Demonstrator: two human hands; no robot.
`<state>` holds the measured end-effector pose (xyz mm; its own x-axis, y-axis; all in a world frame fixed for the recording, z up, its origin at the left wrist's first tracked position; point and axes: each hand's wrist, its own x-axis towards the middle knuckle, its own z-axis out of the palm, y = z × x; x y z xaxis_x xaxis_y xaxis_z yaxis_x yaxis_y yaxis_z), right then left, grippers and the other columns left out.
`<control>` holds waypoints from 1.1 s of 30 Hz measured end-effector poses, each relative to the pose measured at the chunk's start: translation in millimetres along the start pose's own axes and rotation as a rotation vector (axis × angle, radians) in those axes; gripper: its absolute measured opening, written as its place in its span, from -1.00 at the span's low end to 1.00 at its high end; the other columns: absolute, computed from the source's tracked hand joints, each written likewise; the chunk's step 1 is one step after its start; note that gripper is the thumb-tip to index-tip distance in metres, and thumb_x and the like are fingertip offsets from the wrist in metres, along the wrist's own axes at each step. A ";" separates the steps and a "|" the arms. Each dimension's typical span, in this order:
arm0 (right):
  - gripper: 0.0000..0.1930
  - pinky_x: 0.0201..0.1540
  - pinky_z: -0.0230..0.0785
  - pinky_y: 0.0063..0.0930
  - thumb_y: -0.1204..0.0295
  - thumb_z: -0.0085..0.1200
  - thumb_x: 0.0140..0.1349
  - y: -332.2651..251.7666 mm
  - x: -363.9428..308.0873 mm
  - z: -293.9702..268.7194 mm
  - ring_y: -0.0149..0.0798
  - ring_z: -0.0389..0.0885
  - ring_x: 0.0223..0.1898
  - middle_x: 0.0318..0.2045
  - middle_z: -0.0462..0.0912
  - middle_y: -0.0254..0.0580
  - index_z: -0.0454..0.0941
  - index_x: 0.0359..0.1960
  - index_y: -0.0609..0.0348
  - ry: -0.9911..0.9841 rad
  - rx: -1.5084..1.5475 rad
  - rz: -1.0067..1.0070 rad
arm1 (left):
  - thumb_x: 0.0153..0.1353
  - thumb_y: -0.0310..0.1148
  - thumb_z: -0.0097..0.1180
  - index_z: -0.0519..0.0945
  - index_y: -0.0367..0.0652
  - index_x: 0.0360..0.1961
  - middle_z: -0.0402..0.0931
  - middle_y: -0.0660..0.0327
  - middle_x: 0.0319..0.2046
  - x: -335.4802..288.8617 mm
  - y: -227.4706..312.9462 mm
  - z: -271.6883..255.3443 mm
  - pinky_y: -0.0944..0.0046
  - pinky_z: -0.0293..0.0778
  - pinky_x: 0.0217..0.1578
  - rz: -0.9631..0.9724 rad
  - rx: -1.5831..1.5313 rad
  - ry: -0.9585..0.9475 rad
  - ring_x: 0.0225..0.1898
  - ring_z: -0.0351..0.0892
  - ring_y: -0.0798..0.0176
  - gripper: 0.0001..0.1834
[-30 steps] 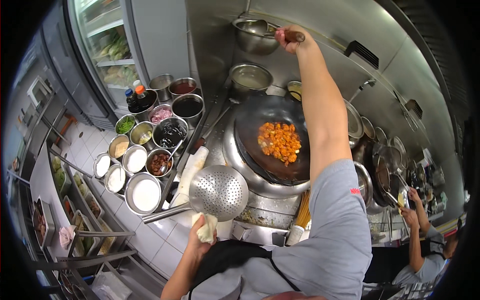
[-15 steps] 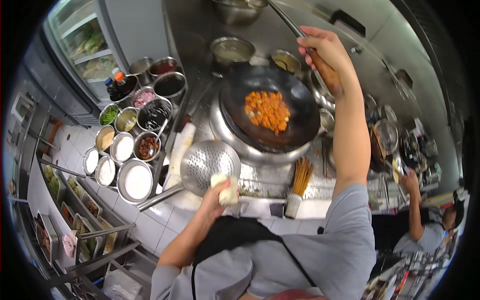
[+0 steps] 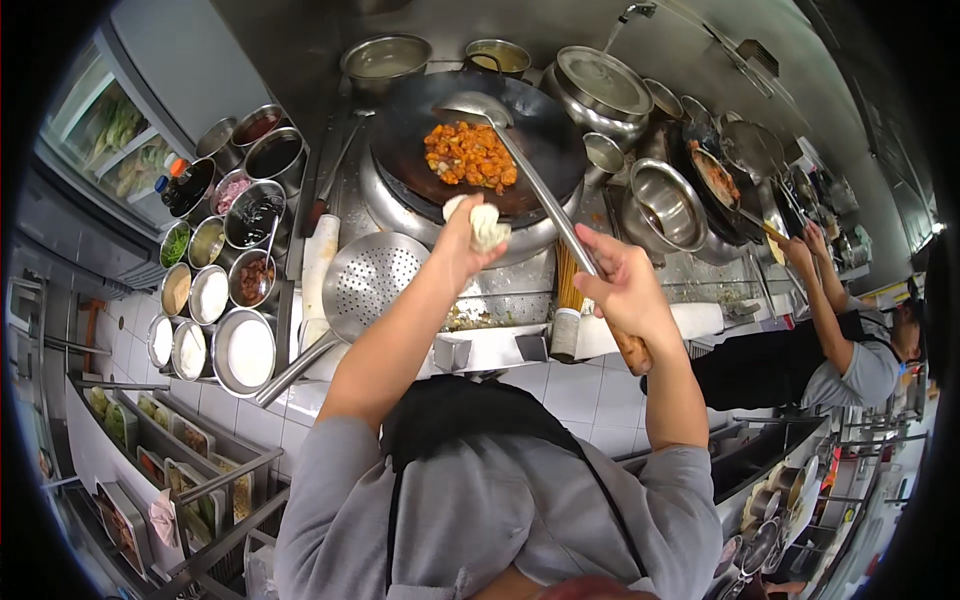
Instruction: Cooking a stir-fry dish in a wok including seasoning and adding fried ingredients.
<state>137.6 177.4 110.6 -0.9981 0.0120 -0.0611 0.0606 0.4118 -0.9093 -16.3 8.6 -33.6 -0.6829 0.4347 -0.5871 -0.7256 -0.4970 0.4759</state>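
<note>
A black wok (image 3: 550, 135) sits on a round metal burner ring, with chopped orange food (image 3: 468, 157) piled in its middle. My right hand (image 3: 630, 285) is closed round a long-handled ladle (image 3: 540, 188), near where the steel shaft meets the wooden grip. The ladle's bowl is inside the wok, at the far side of the food. At the wok's near rim, my left hand (image 3: 462, 245) grips a folded pale cloth (image 3: 488, 228). Whether the cloth touches the rim, I cannot tell.
A perforated strainer (image 3: 372, 280) lies left of my left forearm. Farther left stand several steel ingredient bowls (image 3: 247, 350). A bamboo brush (image 3: 567, 300) is below the wok, beside my right hand. A steel bowl (image 3: 665, 205) stands right; a co-worker (image 3: 850, 350) is beyond it.
My right hand has come nearer and lower, bringing the ladle's bowl into the wok. My left hand has carried the cloth from over the strainer to the wok's near rim. The view has shifted.
</note>
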 end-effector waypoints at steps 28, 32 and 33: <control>-0.46 -0.70 0.25 -0.59 0.59 0.08 0.05 -16.0 -35.3 -36.6 -0.51 0.41 -0.67 -0.56 0.53 -0.26 0.35 0.14 0.35 -0.273 -0.002 0.317 | 0.20 -0.19 -0.13 0.47 -0.01 -0.40 0.49 0.25 -0.52 -70.9 2.1 17.6 0.21 0.43 -0.59 0.054 -0.118 0.047 -0.47 0.49 0.19 -0.81; -0.49 -0.60 0.34 -0.47 0.55 0.04 0.05 -15.2 -16.5 -30.6 -0.35 0.52 -0.59 -0.62 0.55 -0.17 0.39 0.12 0.29 -0.188 -0.098 0.236 | 0.16 -0.26 -0.07 0.46 -0.05 -0.38 0.51 0.22 -0.48 -72.7 -5.6 17.1 0.17 0.44 -0.53 0.107 -0.127 0.028 -0.44 0.50 0.18 -0.86; -0.49 -0.60 0.34 -0.47 0.55 0.04 0.05 -1.2 -6.6 -20.4 -0.35 0.52 -0.59 -0.62 0.55 -0.17 0.39 0.12 0.29 -0.172 -0.095 0.237 | 0.13 -0.29 -0.05 0.46 -0.06 -0.38 0.51 0.21 -0.47 -55.8 -14.2 8.5 0.16 0.45 -0.53 0.171 -0.126 0.007 -0.43 0.51 0.18 -0.88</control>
<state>143.9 195.4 120.6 -0.9387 -0.0336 -0.3431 0.2816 0.4995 -0.8193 31.4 -2.2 -2.1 -0.7945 0.3306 -0.5094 -0.5822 -0.6533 0.4839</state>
